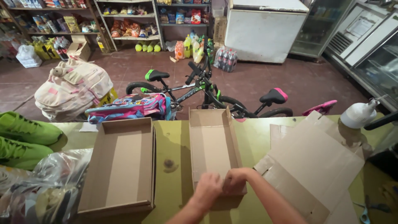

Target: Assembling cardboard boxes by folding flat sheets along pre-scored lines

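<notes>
Your left hand [208, 186] and right hand [235, 178] sit side by side, both pinched on the near end flap of the narrow cardboard box [213, 143], which lies open in the middle of the green counter [176, 143]. A wider open box [120, 166] rests just to its left, and flat cardboard sheets [311, 161] lie to its right.

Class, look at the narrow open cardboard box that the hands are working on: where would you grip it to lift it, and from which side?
Probably the two long side walls of the narrow box, gripped from above near the middle. It lies open side up, so its thin upright walls can be pinched. The left hand and right hand already cover the near end.
</notes>
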